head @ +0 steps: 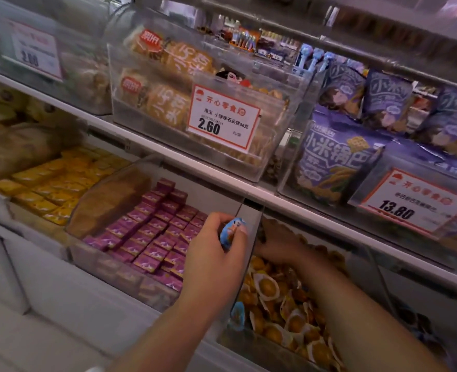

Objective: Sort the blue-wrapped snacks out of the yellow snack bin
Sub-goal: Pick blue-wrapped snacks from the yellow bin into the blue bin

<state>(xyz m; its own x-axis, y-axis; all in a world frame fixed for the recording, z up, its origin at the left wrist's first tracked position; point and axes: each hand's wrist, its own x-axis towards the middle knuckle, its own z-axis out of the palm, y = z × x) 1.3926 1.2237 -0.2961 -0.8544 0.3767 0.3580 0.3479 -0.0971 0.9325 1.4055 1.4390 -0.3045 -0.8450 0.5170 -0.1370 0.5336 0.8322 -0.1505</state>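
My left hand grips a small blue-wrapped snack above the wall between two clear bins. The bin of yellow-wrapped snacks lies below and to the right. My right hand reaches deep into the back of that bin, palm down among the yellow snacks; its fingers are hidden and I cannot tell whether they hold anything. Another blue-wrapped snack lies against the yellow bin's left wall, near the front.
A clear bin of purple boxed snacks sits left of the yellow bin, with orange boxes further left. The shelf above holds a biscuit bin with a 2.60 price tag and purple bags priced 13.80.
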